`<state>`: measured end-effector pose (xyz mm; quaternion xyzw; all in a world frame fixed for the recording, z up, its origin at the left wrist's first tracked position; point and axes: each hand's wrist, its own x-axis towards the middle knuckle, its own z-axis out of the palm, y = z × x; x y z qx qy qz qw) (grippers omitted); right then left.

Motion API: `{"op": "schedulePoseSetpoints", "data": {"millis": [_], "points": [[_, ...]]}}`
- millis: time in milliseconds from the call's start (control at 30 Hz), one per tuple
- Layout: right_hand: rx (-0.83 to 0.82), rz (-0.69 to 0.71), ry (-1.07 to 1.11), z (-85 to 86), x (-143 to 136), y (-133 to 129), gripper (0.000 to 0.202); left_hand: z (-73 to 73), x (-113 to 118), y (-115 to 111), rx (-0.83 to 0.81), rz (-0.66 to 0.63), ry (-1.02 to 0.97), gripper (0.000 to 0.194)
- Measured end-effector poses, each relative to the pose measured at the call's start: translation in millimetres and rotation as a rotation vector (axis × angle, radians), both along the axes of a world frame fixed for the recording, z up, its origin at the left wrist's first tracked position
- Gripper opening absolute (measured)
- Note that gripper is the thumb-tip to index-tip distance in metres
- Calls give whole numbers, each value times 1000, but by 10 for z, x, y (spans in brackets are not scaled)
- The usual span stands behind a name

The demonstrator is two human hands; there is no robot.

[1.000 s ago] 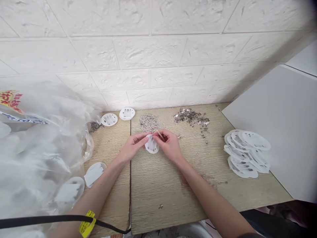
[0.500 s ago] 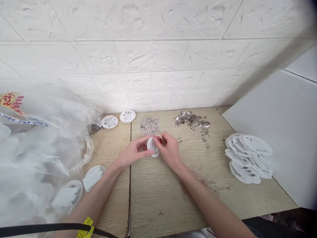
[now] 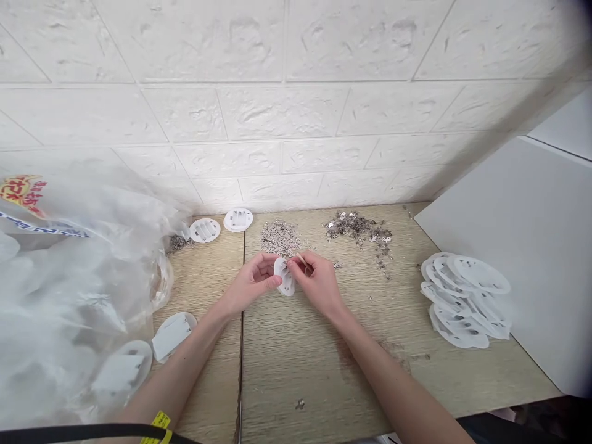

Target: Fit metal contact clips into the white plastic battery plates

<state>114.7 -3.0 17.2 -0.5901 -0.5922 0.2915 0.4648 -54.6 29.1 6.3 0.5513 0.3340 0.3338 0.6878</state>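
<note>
Tilted above the table, a round white plastic battery case (image 3: 285,283) is pinched at its left side by my left hand (image 3: 252,285), thumb on the near face and fingers behind. My right hand (image 3: 316,285) is closed, with a thin beige stick (image 3: 301,259) between its fingers. Its fingertips press at the upper right of the case; any small part under them is hidden. Just beyond the hands lies a heap of tiny silvery metal pieces (image 3: 279,238). Farther right is a pile of larger metal contact pieces (image 3: 356,227).
Finished-looking round white cases (image 3: 481,274) are stacked at the right, beside a grey panel (image 3: 518,216). Two more cases (image 3: 238,219) lie by the wall. A clear plastic bag (image 3: 69,296) full of white parts fills the left. A black cable (image 3: 92,431) crosses the lower left.
The case has turned slightly in my left hand and shows narrower. My right fingertips stay at its upper edge. The whole view has shifted a little.
</note>
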Motion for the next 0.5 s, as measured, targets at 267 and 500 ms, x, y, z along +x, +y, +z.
{"op": "schedulePoseSetpoints", "data": {"millis": [267, 500], "points": [[-17, -40, -62, -16, -14, 0, 18, 20, 0, -4, 40, -21, 10, 40], [-51, -58, -74, -3, -26, -6, 21, 41, 12, -11, 32, -36, 8, 40]]}}
